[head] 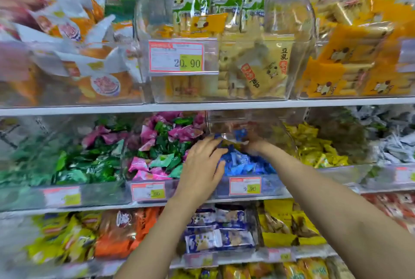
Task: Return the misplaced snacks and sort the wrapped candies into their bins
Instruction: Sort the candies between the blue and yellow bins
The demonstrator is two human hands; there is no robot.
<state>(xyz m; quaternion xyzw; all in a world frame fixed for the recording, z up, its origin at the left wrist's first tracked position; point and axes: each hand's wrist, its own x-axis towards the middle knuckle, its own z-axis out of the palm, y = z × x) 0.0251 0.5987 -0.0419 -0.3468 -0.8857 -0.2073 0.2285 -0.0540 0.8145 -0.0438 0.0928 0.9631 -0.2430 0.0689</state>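
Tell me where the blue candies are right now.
Head view, middle shelf, just right of centre: the blue candies lie in a clear bin between the pink and green candies on the left and the yellow candies on the right.

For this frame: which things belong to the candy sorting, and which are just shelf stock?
In the job: left hand and right hand, both in the blue candies bin; mixed pink-and-green candies.
Lying about: wafer packs, 20.90 price tag, lower-shelf snack packs.
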